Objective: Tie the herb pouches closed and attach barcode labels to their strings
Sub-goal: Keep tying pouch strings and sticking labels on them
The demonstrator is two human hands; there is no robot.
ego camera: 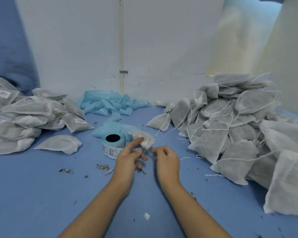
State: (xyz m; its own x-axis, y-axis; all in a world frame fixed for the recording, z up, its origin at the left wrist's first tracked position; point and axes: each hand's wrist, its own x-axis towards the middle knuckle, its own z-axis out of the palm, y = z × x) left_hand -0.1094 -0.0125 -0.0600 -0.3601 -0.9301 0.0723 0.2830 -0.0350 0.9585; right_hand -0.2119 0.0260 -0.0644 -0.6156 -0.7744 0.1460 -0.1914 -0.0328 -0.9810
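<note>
Both hands meet mid-desk over one herb pouch [145,138], which lies just right of the barcode label roll [113,145], touching or nearly so. Left hand [127,160]: index finger straight, tip on the pouch's gathered neck, other fingers loosely curled; can't tell if they hold the string. Right hand [167,160]: fingers curled, tips pinched together just below the pouch neck, apparently on its thin white string [151,154], blurred there. Label roll stands on end on the blue desk [41,186], core hole up, printed barcodes facing the camera. Spent blue backing strip [108,103] trails from the roll into a heap by the back wall. Left: pile of labelled pouches [24,114], one flat pouch [58,144] lying apart in front of it. Right: bigger pile of pouches with loose strings [239,126]. Dry herb crumbs [102,167] scattered near the hands
</note>
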